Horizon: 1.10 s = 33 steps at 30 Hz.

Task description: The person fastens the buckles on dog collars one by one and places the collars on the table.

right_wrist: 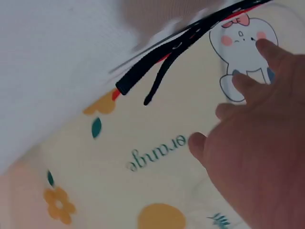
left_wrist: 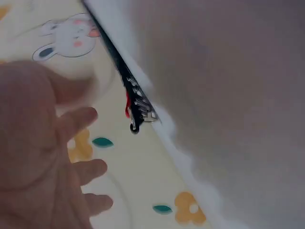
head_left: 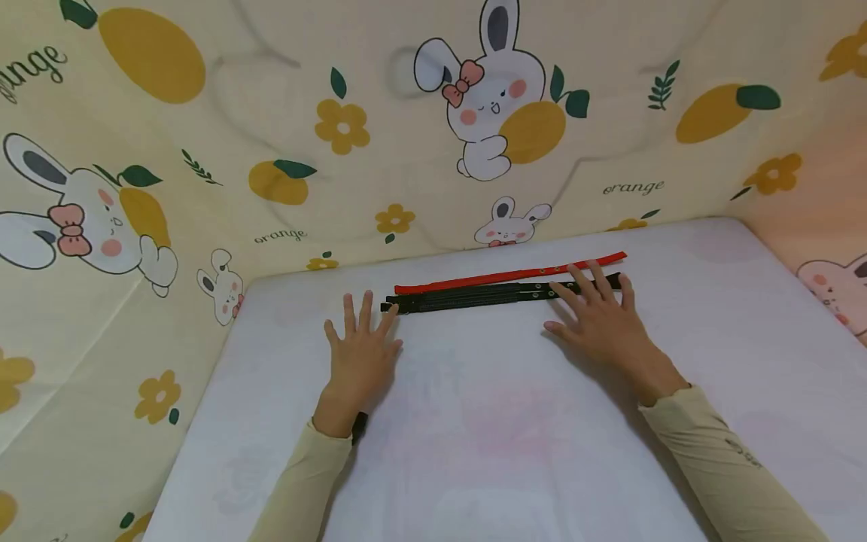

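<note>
Black straps (head_left: 467, 298) lie side by side along the back of the white table, with eyelets toward their right ends. Behind them runs a red strap (head_left: 474, 282), also with eyelets. Metal buckles (left_wrist: 143, 107) show at the left end in the left wrist view. My left hand (head_left: 359, 357) is spread, fingers straight, near that buckle end and holding nothing. My right hand (head_left: 606, 324) is spread by the eyelet end, its fingers overlapping the straps in the head view. In the right wrist view, two loose black ends (right_wrist: 138, 71) splay apart, away from the right hand's fingers (right_wrist: 198, 145).
A white tabletop (head_left: 474, 436) with faint pinkish stains extends in front of the straps. Cloth walls (head_left: 379, 45) printed with rabbits, oranges and flowers rise behind and at both sides. A small dark object (head_left: 359, 427) sits at the left wrist.
</note>
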Each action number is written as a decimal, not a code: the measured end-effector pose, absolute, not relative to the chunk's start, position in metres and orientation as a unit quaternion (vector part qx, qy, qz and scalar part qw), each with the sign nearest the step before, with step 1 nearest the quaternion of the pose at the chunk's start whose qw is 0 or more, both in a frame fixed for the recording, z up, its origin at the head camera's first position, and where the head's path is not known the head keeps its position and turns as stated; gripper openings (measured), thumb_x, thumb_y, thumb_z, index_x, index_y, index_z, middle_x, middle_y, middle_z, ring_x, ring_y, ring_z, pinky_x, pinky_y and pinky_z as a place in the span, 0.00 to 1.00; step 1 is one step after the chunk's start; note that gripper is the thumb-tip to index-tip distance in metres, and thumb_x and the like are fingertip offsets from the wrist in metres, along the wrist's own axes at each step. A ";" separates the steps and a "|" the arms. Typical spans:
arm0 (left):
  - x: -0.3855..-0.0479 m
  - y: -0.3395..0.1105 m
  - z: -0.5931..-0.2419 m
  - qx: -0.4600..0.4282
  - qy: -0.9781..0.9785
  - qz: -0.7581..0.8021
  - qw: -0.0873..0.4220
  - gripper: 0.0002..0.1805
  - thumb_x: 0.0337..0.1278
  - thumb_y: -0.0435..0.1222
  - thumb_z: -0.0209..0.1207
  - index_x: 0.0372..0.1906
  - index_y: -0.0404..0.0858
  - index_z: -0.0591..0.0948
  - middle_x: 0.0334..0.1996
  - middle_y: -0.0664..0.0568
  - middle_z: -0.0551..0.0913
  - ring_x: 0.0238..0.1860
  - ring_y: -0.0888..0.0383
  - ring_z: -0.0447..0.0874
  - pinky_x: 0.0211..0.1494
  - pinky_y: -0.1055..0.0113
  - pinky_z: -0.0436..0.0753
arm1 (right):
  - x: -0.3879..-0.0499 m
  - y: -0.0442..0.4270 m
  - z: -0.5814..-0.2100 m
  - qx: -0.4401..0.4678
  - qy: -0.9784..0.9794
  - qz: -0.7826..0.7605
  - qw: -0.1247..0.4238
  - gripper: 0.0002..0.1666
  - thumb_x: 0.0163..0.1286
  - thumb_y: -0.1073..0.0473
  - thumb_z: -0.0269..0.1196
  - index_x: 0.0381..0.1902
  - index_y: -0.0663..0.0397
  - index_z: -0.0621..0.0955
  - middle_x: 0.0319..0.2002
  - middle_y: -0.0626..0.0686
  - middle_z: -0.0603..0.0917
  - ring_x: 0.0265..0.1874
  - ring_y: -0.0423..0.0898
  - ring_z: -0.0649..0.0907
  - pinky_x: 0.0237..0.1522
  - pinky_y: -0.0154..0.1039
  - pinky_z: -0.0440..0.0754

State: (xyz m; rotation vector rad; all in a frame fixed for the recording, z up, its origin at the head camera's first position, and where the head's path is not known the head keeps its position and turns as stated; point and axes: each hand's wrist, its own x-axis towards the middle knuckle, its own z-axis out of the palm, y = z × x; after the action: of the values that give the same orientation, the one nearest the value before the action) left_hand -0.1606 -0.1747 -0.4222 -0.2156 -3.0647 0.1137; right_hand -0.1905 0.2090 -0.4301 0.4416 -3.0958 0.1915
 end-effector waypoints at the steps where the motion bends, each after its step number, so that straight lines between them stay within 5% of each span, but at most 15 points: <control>1: -0.163 -0.178 -0.420 -0.069 -0.997 0.029 0.036 0.33 0.71 0.48 0.55 0.77 0.56 0.60 0.81 0.42 0.46 0.80 0.34 0.37 0.68 0.26 0.57 | -0.192 0.211 -0.429 0.143 -0.988 0.066 0.006 0.46 0.70 0.31 0.54 0.78 0.43 0.58 0.80 0.59 0.46 0.80 0.62 0.36 0.71 0.73 0.33; 5: -0.177 -0.190 -0.416 -0.072 -0.997 -0.033 0.004 0.32 0.69 0.38 0.57 0.75 0.51 0.63 0.77 0.40 0.55 0.77 0.34 0.51 0.64 0.32 0.69 | -0.197 0.219 -0.424 0.159 -0.985 0.071 0.008 0.43 0.71 0.38 0.58 0.77 0.46 0.61 0.79 0.60 0.51 0.79 0.63 0.42 0.71 0.71 0.41; 9: -0.198 -0.195 -0.410 -0.059 -0.988 -0.139 -0.030 0.31 0.69 0.38 0.58 0.74 0.46 0.66 0.70 0.40 0.69 0.68 0.38 0.70 0.61 0.39 0.76 | -0.209 0.224 -0.413 0.176 -0.981 0.077 0.013 0.41 0.69 0.43 0.63 0.75 0.47 0.64 0.78 0.61 0.54 0.78 0.63 0.46 0.69 0.71 0.46; 14: -0.220 -0.197 -0.408 -0.039 -0.975 -0.212 -0.060 0.29 0.67 0.38 0.59 0.72 0.44 0.69 0.62 0.43 0.80 0.59 0.44 0.80 0.60 0.45 0.79 | -0.227 0.238 -0.392 0.163 -0.979 0.122 0.015 0.37 0.68 0.48 0.65 0.72 0.48 0.69 0.75 0.63 0.60 0.77 0.65 0.49 0.66 0.70 0.50; 19: -0.225 -0.203 -0.415 -0.041 -0.974 -0.212 -0.074 0.27 0.64 0.37 0.63 0.68 0.42 0.73 0.56 0.44 0.84 0.54 0.46 0.84 0.56 0.48 0.81 | -0.239 0.263 -0.386 0.124 -0.977 0.175 -0.015 0.34 0.69 0.50 0.65 0.69 0.52 0.71 0.71 0.68 0.67 0.71 0.69 0.60 0.61 0.72 0.51; 24: -0.233 -0.208 -0.421 -0.044 -0.965 -0.251 -0.055 0.23 0.64 0.37 0.63 0.63 0.42 0.77 0.52 0.45 0.85 0.50 0.48 0.83 0.54 0.51 0.81 | -0.246 0.295 -0.403 0.046 -0.960 0.276 -0.035 0.38 0.70 0.39 0.61 0.71 0.50 0.69 0.72 0.69 0.65 0.70 0.73 0.61 0.63 0.77 0.48; 29: -0.240 -0.218 -0.433 -0.042 -0.937 -0.341 -0.061 0.21 0.63 0.37 0.64 0.61 0.44 0.80 0.52 0.46 0.85 0.52 0.48 0.83 0.60 0.51 0.79 | -0.239 0.312 -0.433 0.005 -0.918 0.392 -0.057 0.46 0.65 0.31 0.62 0.73 0.47 0.67 0.72 0.64 0.65 0.70 0.65 0.62 0.63 0.66 0.64; 33: -0.238 -0.230 -0.445 -0.044 -0.907 -0.415 -0.059 0.21 0.62 0.37 0.65 0.60 0.42 0.80 0.51 0.43 0.86 0.52 0.48 0.84 0.62 0.52 0.78 | -0.235 0.318 -0.448 -0.009 -0.904 0.423 -0.065 0.49 0.63 0.29 0.63 0.74 0.45 0.65 0.70 0.64 0.67 0.67 0.63 0.66 0.63 0.63 0.64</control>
State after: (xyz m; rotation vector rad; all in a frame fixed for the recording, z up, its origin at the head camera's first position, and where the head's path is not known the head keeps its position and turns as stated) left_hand -0.2384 -0.2298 -0.4451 -0.1439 -2.9604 -1.3559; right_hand -0.2350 0.3181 -0.4476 -0.0280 -2.9620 1.3878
